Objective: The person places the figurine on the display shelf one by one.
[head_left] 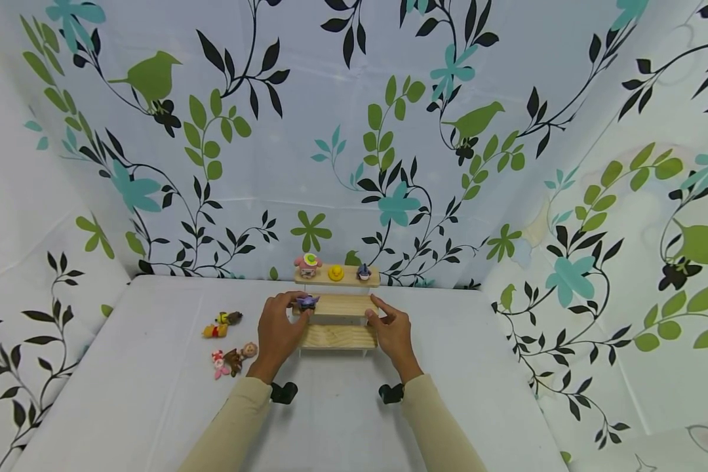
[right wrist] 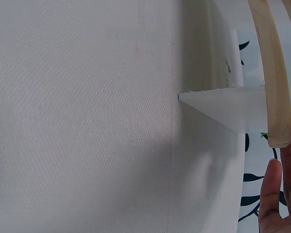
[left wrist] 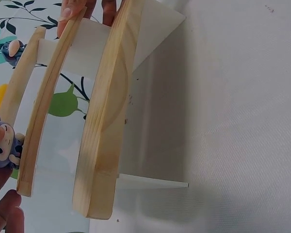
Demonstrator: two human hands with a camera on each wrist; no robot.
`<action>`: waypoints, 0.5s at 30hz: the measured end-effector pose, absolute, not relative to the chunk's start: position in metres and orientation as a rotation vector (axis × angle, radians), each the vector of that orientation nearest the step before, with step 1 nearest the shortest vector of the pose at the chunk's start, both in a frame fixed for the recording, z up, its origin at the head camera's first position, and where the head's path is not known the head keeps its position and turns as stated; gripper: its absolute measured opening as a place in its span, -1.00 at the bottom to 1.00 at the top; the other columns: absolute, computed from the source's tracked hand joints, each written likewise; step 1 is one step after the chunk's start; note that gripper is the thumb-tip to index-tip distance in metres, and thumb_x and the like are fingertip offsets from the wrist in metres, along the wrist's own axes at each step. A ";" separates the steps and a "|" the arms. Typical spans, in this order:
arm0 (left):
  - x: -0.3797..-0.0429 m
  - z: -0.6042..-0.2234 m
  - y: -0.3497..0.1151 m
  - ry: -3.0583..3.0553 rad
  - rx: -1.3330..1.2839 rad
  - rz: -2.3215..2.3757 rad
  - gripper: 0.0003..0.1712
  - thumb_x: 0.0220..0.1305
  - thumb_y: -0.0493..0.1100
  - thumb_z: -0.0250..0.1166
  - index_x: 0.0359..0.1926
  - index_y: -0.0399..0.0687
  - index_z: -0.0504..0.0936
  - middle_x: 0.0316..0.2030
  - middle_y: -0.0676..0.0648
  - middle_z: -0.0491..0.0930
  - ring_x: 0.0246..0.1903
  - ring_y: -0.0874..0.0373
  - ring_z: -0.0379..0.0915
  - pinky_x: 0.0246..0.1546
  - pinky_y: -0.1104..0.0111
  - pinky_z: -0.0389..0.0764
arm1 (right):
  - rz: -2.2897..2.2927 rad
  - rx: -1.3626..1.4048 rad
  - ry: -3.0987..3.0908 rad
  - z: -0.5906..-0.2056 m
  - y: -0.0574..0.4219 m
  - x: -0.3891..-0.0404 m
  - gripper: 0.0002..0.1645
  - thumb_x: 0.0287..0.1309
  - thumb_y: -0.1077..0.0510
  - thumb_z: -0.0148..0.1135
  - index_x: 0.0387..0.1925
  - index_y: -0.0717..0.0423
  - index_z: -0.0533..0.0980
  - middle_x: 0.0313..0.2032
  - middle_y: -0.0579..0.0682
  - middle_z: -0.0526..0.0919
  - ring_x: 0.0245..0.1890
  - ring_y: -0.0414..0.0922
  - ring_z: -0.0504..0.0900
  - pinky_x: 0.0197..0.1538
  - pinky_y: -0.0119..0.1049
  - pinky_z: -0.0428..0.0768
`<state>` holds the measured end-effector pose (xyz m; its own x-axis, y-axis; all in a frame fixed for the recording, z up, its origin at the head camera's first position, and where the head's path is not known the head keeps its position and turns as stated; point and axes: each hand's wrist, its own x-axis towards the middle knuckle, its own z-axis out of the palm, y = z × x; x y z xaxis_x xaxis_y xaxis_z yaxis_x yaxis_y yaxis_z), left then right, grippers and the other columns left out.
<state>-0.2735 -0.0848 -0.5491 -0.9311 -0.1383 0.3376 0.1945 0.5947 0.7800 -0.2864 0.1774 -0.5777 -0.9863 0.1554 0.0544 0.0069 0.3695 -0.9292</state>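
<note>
Left hand (head_left: pixel 279 333) pinches a small purple figurine (head_left: pixel 307 303) at the left end of a crosswise, pale-wood middle shelf (head_left: pixel 343 305); right hand (head_left: pixel 395 333) grips its right end.

A leafy, bird-printed cloth (head_left: pixel 307 151) is hanging at twelve o'clock, a left panel (head_left: pixel 23 262) at nine and right panel (head_left: pixel 631 275) at three; a white tabletop (head_left: pixel 466 347) is stretching toward six, catching soft shadows (right wrist: pixel 184 165).

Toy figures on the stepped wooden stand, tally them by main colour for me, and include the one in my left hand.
Pink figure: 1
Yellow duck: 1
Blue figure: 1
Purple figure, in your left hand: 1
Total: 4
</note>
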 end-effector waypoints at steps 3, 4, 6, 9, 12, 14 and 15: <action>-0.273 -0.549 -0.085 -2.460 -0.050 -1.265 -0.61 0.30 -0.13 0.53 0.13 0.06 0.72 0.00 -0.09 0.74 0.00 -0.05 0.54 0.00 0.07 0.53 | 1.685 -0.154 -2.489 -0.578 0.178 -0.286 -0.41 0.34 -0.17 0.43 0.37 -0.31 0.60 0.24 -0.10 0.74 -0.21 -0.15 0.75 -0.26 -0.39 0.60; -0.273 -0.549 -0.085 -2.459 -0.052 -1.262 -0.61 0.30 -0.13 0.53 0.13 0.05 0.72 0.00 -0.09 0.74 -0.01 -0.04 0.54 0.00 0.07 0.53 | 1.685 -0.158 -2.490 -0.578 0.178 -0.286 -0.41 0.34 -0.17 0.43 0.37 -0.32 0.60 0.24 -0.09 0.74 -0.21 -0.15 0.75 -0.26 -0.39 0.60; -0.273 -0.548 -0.085 -2.458 -0.058 -1.261 -0.61 0.30 -0.13 0.53 0.13 0.05 0.72 -0.01 -0.10 0.75 -0.01 -0.03 0.53 0.00 0.06 0.53 | 1.686 -0.162 -2.492 -0.578 0.178 -0.286 -0.42 0.33 -0.16 0.44 0.36 -0.35 0.60 0.20 -0.05 0.76 -0.21 -0.15 0.74 -0.26 -0.38 0.60; -0.272 -0.547 -0.084 -2.460 -0.060 -1.262 -0.62 0.29 -0.12 0.53 0.12 0.05 0.73 0.00 -0.10 0.75 -0.01 -0.05 0.54 -0.01 0.06 0.54 | 1.693 -0.171 -2.495 -0.577 0.178 -0.285 -0.44 0.33 -0.17 0.44 0.34 -0.41 0.61 0.15 -0.02 0.78 -0.20 -0.14 0.74 -0.25 -0.36 0.60; -0.272 -0.546 -0.084 -2.463 -0.058 -1.269 -0.62 0.29 -0.12 0.53 0.12 0.05 0.73 0.00 -0.10 0.75 0.00 -0.09 0.55 0.00 0.06 0.54 | 1.691 -0.165 -2.496 -0.576 0.178 -0.285 -0.45 0.34 -0.18 0.43 0.34 -0.42 0.61 0.11 0.01 0.79 -0.20 -0.13 0.73 -0.25 -0.35 0.59; -0.272 -0.546 -0.084 -2.462 -0.055 -1.274 -0.62 0.29 -0.13 0.53 0.12 0.04 0.73 0.01 -0.10 0.75 0.01 -0.11 0.56 0.00 0.06 0.53 | 1.683 -0.161 -2.498 -0.576 0.178 -0.285 -0.45 0.34 -0.19 0.42 0.34 -0.42 0.61 0.12 0.00 0.79 -0.20 -0.14 0.73 -0.25 -0.36 0.60; -0.272 -0.546 -0.084 -2.461 -0.054 -1.274 -0.62 0.29 -0.13 0.53 0.12 0.04 0.73 0.01 -0.10 0.75 0.01 -0.12 0.56 0.00 0.06 0.53 | 1.676 -0.157 -2.500 -0.576 0.178 -0.285 -0.45 0.34 -0.19 0.42 0.34 -0.42 0.61 0.12 -0.02 0.79 -0.21 -0.15 0.73 -0.25 -0.36 0.60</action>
